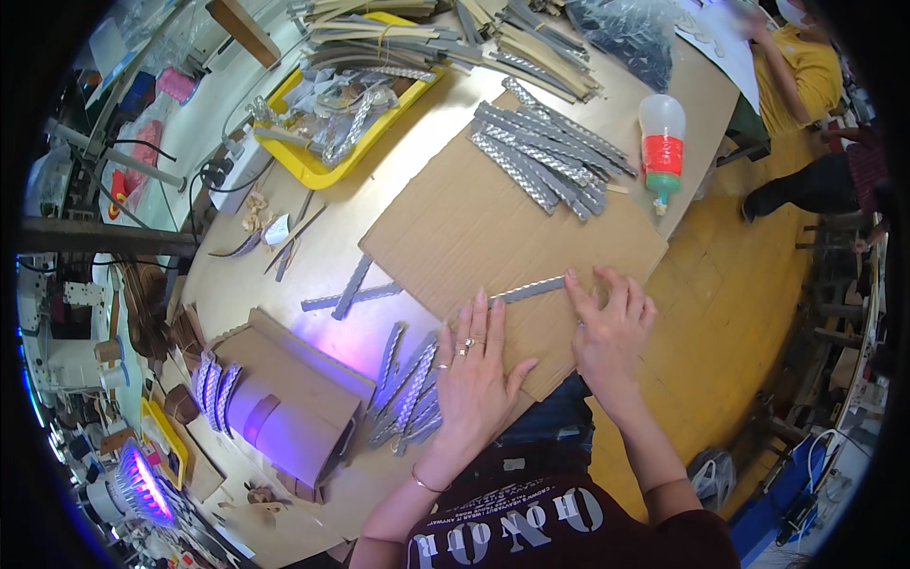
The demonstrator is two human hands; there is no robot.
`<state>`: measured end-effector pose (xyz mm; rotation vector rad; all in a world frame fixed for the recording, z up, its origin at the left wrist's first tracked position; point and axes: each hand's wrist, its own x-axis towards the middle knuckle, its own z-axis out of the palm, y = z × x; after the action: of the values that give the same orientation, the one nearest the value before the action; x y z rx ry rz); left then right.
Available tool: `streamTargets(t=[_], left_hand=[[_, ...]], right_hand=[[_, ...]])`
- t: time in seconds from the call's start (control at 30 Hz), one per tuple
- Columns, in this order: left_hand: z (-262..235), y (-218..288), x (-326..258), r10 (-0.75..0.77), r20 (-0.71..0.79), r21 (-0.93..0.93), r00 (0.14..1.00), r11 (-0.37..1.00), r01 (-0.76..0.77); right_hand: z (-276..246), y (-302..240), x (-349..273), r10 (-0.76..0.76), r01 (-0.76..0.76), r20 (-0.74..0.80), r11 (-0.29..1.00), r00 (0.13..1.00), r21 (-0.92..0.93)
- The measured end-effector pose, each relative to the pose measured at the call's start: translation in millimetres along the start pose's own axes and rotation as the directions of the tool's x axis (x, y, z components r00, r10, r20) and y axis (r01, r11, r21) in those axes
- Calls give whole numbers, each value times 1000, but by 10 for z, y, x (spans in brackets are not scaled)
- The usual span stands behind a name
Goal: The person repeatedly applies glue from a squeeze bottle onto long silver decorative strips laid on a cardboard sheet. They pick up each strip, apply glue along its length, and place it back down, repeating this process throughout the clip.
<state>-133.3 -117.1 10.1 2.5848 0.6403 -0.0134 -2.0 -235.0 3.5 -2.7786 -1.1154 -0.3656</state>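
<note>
A narrow grey-and-silver braided strip (529, 289) lies across a brown cardboard sheet (436, 232). My left hand (474, 379) rests flat with its fingers stretched out, the fingertips covering the strip's left end. At the strip's right end, my right hand (614, 332) has curled fingers, with a fingertip on the end; its grip is partly hidden. Several similar braided strips (545, 156) are piled on the far part of the cardboard. Beside my left hand lies another loose bunch of strips (408, 394).
A red-banded squeeze bottle (662, 152) stands at the cardboard's far right corner. At the far left is a yellow tray (332, 175) of strips and plastic. A brown folded case (303, 398) sits left, near a glowing lamp (142, 484). Another person (801, 76) sits far right.
</note>
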Motion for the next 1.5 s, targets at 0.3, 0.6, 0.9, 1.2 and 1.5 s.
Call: streamTargets(t=[0.3,0.6,0.9,1.2,1.5], left_hand=[[111,116,46,-73,-55,150,996,985,80],[276,358,3,60,-149,185,987,982,-32],[134,245,-102,8,-209,86,978,996,10],[78,148,-160,6,-102,97,995,995,4],[129,182,-192,-47,-72,66,996,996,51]], right_hand=[[54,103,-21,22,-14,-86,996,996,92],[-92,1071,1228,482,-425,-138,851,865,308],[98,1695,1548,325,-516,442,197,836,833],[-132,670,208,536,-143,-72,349,841,926],[-244,352,370,498,-99,-246,569,831,817]])
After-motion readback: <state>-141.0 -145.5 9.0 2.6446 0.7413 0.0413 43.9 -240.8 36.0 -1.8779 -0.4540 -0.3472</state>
